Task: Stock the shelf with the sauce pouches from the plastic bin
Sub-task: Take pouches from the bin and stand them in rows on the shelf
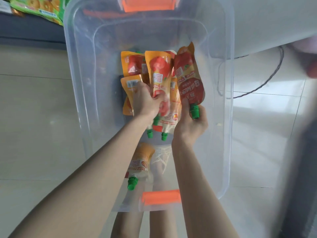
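A clear plastic bin (221,117) with orange handles sits on the floor below me. Several orange and red sauce pouches with green caps lie inside it. My left hand (145,102) grips a bundle of orange pouches (158,73) in the middle of the bin. My right hand (192,124) holds a red pouch (188,78) by its green cap and neck, standing it upright beside the bundle. One more pouch (140,165) lies alone near the bin's front wall, cap toward me.
A dark shelf edge (30,35) with green snack packs (39,7) is at the top left. A white surface (274,23) overhangs the top right, with a dark cable (267,81) on the tiled floor. My legs show beneath the bin.
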`<state>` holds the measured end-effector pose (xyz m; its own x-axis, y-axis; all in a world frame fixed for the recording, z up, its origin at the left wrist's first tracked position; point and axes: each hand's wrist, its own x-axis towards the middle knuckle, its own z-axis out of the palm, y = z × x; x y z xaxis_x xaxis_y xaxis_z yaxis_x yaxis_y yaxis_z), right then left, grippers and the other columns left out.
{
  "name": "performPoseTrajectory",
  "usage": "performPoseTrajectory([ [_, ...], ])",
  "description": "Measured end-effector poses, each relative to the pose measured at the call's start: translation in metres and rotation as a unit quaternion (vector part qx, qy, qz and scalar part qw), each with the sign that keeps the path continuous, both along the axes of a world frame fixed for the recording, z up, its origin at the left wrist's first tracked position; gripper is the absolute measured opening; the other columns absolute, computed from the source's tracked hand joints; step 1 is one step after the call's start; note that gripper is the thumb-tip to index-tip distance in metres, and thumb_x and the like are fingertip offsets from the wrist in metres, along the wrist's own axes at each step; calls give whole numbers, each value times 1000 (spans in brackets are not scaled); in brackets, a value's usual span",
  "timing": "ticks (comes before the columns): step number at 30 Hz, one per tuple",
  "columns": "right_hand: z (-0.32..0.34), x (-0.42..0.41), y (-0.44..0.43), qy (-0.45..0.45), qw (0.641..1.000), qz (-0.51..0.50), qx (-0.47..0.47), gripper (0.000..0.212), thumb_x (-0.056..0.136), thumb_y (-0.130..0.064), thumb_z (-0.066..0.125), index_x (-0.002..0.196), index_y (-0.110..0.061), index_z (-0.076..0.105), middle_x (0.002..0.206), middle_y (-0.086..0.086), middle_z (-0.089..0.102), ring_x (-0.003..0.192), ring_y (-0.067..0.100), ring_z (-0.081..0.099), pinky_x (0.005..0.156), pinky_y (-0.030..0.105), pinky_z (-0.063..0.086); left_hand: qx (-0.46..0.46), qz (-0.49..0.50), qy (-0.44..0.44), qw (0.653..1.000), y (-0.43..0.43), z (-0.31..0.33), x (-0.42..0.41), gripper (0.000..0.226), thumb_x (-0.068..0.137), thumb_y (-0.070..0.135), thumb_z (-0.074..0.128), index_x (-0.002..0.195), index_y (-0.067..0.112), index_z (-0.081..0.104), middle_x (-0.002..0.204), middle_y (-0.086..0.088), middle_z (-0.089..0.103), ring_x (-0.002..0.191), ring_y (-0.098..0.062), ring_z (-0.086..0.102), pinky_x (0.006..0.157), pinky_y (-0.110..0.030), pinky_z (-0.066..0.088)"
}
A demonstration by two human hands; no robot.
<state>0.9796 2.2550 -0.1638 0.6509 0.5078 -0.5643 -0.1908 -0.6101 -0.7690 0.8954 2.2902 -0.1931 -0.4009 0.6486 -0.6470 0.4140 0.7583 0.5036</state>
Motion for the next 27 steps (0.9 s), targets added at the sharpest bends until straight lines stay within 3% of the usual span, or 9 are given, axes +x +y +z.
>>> performPoseTrajectory([
  [2, 10, 3, -2, -26, 999, 18, 15, 25, 83, -14, 68, 64, -13, 53, 61, 0, 49, 59, 10, 40, 55, 20, 39, 21, 40, -23, 999, -14, 18, -10, 44, 77, 23, 74, 94, 12, 35, 91, 1, 52, 82, -20, 54, 62, -23, 41],
  [8, 59, 14, -23, -101, 981, 156, 52, 27, 86, -11, 57, 68, -27, 44, 66, -3, 47, 64, 14, 43, 61, 28, 37, 26, 72, -75, 994, -57, 86, -31, 47, 67, 11, 80, 100, 22, 49, 86, 12, 56, 81, -11, 59, 75, -29, 52],
  [10, 87, 22, -27, -69, 980, 162, 89, 23, 86, -8, 56, 73, -26, 48, 72, 1, 55, 68, 12, 50, 64, 28, 42, 41, 57, -71, 995, -69, 113, -37, 45, 65, 10, 81, 98, 24, 54, 88, 9, 60, 82, -11, 61, 75, -30, 53],
  [14, 145, 39, -24, -4, 975, 173, 141, 10, 89, 2, 55, 86, -8, 55, 76, -1, 62, 71, 2, 58, 68, 18, 47, 80, 30, -63, 994, -91, 172, -48, 37, 66, 13, 81, 93, 28, 61, 86, 12, 64, 78, -3, 62, 66, -19, 51],
  [17, 187, 46, -22, 22, 970, 182, 159, 7, 90, -6, 58, 83, -9, 57, 76, 3, 59, 71, 6, 55, 68, 18, 45, 110, 36, -56, 992, -100, 222, -60, 34, 65, 10, 80, 94, 26, 69, 83, 14, 68, 72, 2, 63, 66, -17, 54],
  [20, 233, 49, -21, 52, 961, 223, 157, 13, 90, -18, 59, 79, -21, 63, 71, -9, 61, 73, 10, 55, 73, 30, 47, 146, 29, -35, 988, -101, 276, -75, 34, 63, 10, 81, 93, 22, 71, 83, 8, 70, 67, 5, 62, 64, -14, 53],
  [22, 265, 47, -19, 73, 951, 256, 156, 13, 90, -22, 60, 78, -20, 63, 67, -13, 60, 71, 10, 55, 71, 35, 46, 162, 24, -26, 986, -100, 314, -83, 34, 61, 9, 81, 88, 23, 67, 80, 9, 69, 63, 6, 60, 60, -15, 52],
  [27, 351, 29, -13, 104, 921, 339, 161, 22, 87, -34, 59, 79, -14, 66, 72, -4, 62, 71, 12, 55, 66, 31, 45, 212, -14, -30, 977, -106, 414, -92, 31, 63, 8, 81, 81, 25, 63, 77, 15, 64, 67, -3, 61, 54, -11, 50],
])
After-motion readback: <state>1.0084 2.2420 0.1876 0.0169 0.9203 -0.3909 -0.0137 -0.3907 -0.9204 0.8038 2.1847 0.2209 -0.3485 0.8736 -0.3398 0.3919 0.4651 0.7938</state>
